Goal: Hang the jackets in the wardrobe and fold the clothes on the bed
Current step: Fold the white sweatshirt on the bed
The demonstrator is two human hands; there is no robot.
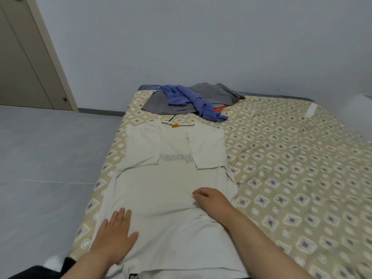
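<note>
Pressing on the near left part of a cream short-sleeved T-shirt (171, 188), a person's left hand (115, 232) lies flat with its fingers straight. The right hand (209, 200) rests on the shirt's middle with its fingers bent down onto the cloth; whether it pinches the fabric cannot be told. The shirt lies lengthwise along the left side of a bed (291, 168) with a beige diamond-patterned sheet. Its collar is at the far end and both sleeves are folded inward over grey chest lettering. Beyond the collar lies a grey garment (211, 95) with a crumpled blue-violet garment (187, 99) on top and an orange scrap (220, 108) showing beneath. A beige wardrobe door (26, 63) stands far left.
</note>
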